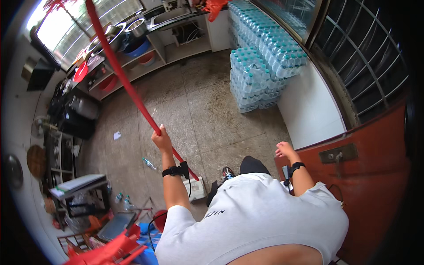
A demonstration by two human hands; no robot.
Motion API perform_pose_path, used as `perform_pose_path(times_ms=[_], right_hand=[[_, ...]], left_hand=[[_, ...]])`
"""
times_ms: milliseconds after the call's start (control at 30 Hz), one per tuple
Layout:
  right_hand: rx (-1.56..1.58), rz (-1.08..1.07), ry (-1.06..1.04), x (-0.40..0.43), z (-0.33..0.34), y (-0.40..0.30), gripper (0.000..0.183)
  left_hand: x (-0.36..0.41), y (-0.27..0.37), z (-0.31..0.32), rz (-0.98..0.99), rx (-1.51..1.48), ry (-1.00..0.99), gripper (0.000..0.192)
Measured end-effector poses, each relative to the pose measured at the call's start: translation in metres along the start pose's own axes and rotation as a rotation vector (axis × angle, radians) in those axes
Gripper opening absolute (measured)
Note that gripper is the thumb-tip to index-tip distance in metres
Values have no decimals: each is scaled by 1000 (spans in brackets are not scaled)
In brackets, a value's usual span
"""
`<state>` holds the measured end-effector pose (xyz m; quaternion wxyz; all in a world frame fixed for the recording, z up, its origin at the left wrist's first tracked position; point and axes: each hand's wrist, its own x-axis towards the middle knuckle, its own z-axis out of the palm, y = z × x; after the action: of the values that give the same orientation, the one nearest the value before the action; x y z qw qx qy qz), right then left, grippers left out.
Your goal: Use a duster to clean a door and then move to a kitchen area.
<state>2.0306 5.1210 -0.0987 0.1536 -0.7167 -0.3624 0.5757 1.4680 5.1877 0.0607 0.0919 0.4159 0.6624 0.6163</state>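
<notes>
My left hand (162, 139) grips a long red pole (132, 91) partway down its length. The pole slants from the top edge of the view, where its upper end is cut off, to a lower end beside a white block-like object (195, 188) on the floor. Red bristle-like strands (54, 4) show in the upper left corner; I cannot tell whether they belong to the pole. My right hand (285, 150) hangs free with loosely bent fingers and nothing visible in it. It is nearest the edge of a reddish-brown door (374, 172) with a metal lock plate (338, 153).
Shrink-wrapped water bottles (250, 78) are stacked along the right wall. A counter with a sink (170, 16) and basins (137, 48) runs across the back. On the tiled floor lie a plastic bottle (149, 163) and a paper scrap (117, 135). Folding chairs (117, 225) crowd the lower left.
</notes>
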Motion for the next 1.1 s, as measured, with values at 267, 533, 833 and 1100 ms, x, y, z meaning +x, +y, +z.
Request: perform_pose_path(times_ms=[267,533,833,1100], right_hand=[[176,250,64,123,8,-64,24],[-803,-227,112,239,108,29,26],[-908,-466,97,352,123,-91,16],[-903,115,-549,307,184,-218,22]], left_hand=[[177,-21,81,-328,-382,-283,33],[282,-130,123,-333,105,59,34],[340,-203,104,-463,275,248,28],[487,-225,196,-480,277,151,35]])
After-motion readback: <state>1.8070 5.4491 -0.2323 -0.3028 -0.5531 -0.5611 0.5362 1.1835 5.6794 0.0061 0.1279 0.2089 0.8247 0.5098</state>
